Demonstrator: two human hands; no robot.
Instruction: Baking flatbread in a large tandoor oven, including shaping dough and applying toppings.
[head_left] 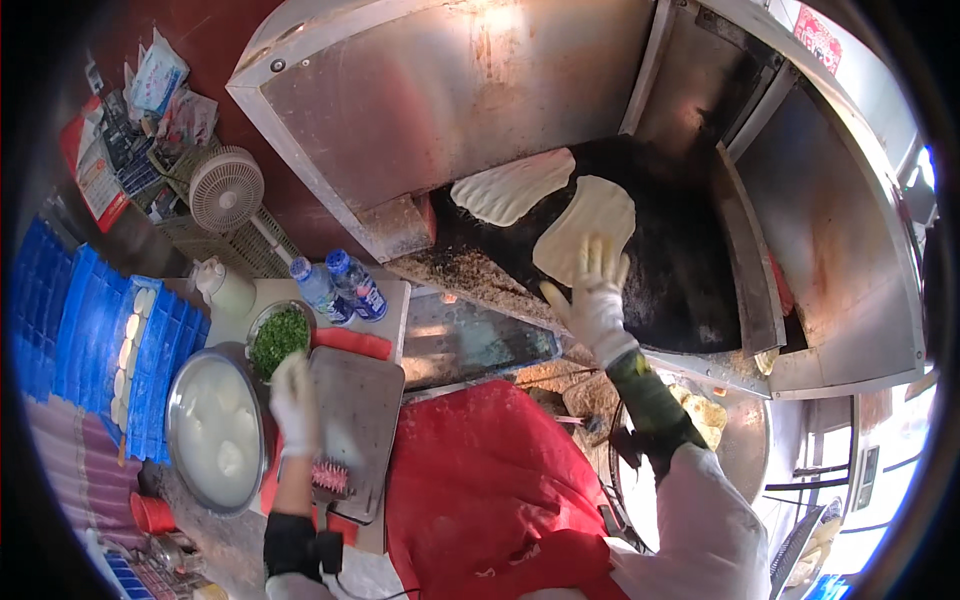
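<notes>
My right hand (597, 300), in a white glove, is open with its fingers spread over the near end of a flat piece of dough (590, 220). That dough lies on the dark griddle (685, 285). A second stretched dough piece (512, 187) lies beside it, farther left. My left hand (293, 405), gloved too, hovers between a bowl of chopped greens (280, 340) and a metal tray (352, 410); its fingers are blurred, so their grip cannot be made out. A pink spiked roller (330, 477) rests on the tray's near left part.
Metal panels (460, 95) wall in the griddle. Left of the tray stands a large round pan of dough balls (190, 440), beside stacked blue crates (90, 330). Two bottles (340, 288) and a fan (227, 190) are farther back. Cooked flatbreads (705, 415) sit below my right forearm.
</notes>
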